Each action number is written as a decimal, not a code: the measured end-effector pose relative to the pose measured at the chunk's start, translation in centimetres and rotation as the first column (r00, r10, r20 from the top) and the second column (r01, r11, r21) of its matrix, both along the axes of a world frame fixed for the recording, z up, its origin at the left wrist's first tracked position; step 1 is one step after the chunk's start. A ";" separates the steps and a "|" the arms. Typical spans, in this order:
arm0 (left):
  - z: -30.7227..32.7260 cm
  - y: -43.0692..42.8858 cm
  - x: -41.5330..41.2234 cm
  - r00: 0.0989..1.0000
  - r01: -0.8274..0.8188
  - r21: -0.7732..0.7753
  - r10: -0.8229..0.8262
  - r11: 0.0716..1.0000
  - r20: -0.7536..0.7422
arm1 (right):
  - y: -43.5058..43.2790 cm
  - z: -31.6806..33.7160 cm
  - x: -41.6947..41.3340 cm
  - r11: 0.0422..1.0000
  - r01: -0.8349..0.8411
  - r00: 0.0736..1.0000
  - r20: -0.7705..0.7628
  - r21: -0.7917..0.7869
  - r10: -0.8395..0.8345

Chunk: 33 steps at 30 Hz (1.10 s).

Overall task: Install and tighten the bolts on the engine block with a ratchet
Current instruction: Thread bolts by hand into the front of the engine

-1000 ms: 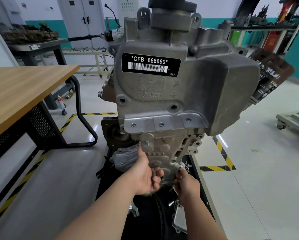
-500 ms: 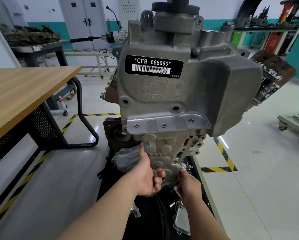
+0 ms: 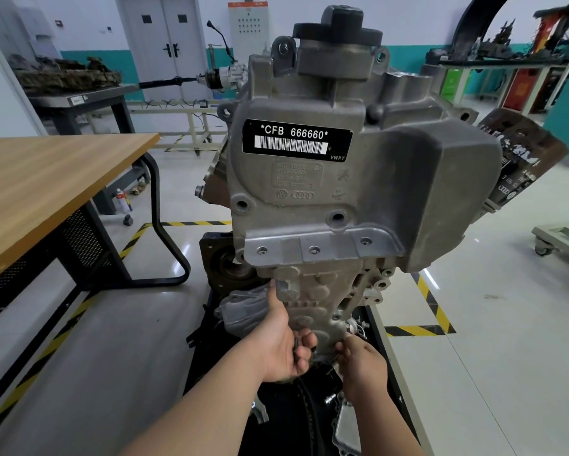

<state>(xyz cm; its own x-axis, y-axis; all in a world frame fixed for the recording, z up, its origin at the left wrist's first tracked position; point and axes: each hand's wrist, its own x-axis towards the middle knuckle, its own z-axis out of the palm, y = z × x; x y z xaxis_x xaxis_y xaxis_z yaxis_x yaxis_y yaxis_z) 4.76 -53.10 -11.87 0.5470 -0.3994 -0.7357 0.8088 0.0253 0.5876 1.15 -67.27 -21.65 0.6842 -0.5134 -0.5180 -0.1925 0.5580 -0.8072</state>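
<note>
Head view: left hand (image 3: 281, 352) curls round spare bolts (image 3: 297, 349), thumb against the block (image 3: 375, 192), while just right of it the right hand (image 3: 363, 362) seems to finger-start one, its grip hidden; next needs straight threading, then a ratchet.

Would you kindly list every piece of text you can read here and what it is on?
"*CFB 666660*": black barcode label on the grey cast-metal engine cover.
"VWPT": same label's lower right corner.
Cast lettering below the label: too blurred to read.
White lettering on the dark rusty cover at right: unreadable.
Orange-topped wall board: too small.
</note>
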 end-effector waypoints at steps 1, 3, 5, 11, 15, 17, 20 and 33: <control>0.0 0.0 0.0 1.000 -0.001 0.000 0.001 1.000 -0.001 | 0.0 0.0 0.0 1.000 0.010 1.000 0.005 0.010 -0.010; 0.1 -0.1 -0.1 1.000 -0.002 0.003 0.002 1.000 -0.001 | 0.1 0.0 0.0 0.999 0.036 0.999 0.015 0.033 -0.037; 0.1 -0.1 -0.1 1.000 -0.002 0.003 0.002 1.000 0.001 | 0.1 -0.1 0.2 0.997 0.040 0.999 0.019 0.063 -0.042; 0.0 0.0 -0.1 1.000 -0.010 0.005 0.010 1.000 0.002 | -0.3 -0.6 0.6 0.998 -0.043 0.996 -0.075 0.036 0.046; 0.1 -0.1 -0.1 1.000 -0.018 0.002 0.018 1.000 0.004 | -0.5 -0.6 0.7 1.000 -0.018 0.996 -0.091 0.009 0.018; 0.2 -0.1 -0.2 1.000 -0.016 0.002 0.016 1.000 0.003 | -0.5 -0.4 0.8 0.998 0.007 0.998 -0.061 0.059 -0.003; 0.2 -0.1 -0.2 1.000 -0.028 -0.006 0.028 1.000 0.001 | -0.4 0.0 0.6 0.998 0.018 0.999 -0.029 0.065 -0.016; 0.3 -0.2 -0.2 0.999 -0.029 -0.010 0.029 1.000 0.012 | -0.1 -0.1 0.4 0.981 -0.005 0.999 -0.043 0.195 0.014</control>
<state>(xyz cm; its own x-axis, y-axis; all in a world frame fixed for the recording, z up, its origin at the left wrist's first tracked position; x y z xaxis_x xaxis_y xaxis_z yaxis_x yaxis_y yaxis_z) 4.51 -53.26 -11.54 0.5674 -0.3901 -0.7252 0.8005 0.0547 0.5969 1.59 -67.39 -21.71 0.6626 -0.3934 -0.6373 -0.2315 0.7017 -0.6738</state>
